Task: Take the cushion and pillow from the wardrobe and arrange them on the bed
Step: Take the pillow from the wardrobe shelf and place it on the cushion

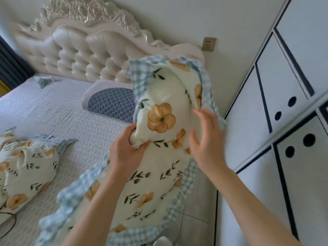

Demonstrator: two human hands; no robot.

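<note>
A cream pillow (pixel 165 103) with orange flowers and a blue-checked frill hangs in the air over the bed's right edge, bent in the middle. My left hand (pixel 127 148) pinches a fold of it at the bend. My right hand (pixel 204 139) lies against its right side with the fingers spread. A second pillow (pixel 26 167) of the same print rests on the white quilted bed (pixel 62 118) at the left. A grey-blue quilted cushion (pixel 110 103) lies by the headboard, partly behind the held pillow.
The tufted cream headboard (pixel 85 55) spans the far side. A white wardrobe (pixel 284 107) with dark trim and round holes stands at the right, with a narrow strip of floor (pixel 195 226) between it and the bed. A dark cable (pixel 8 222) loops at the lower left.
</note>
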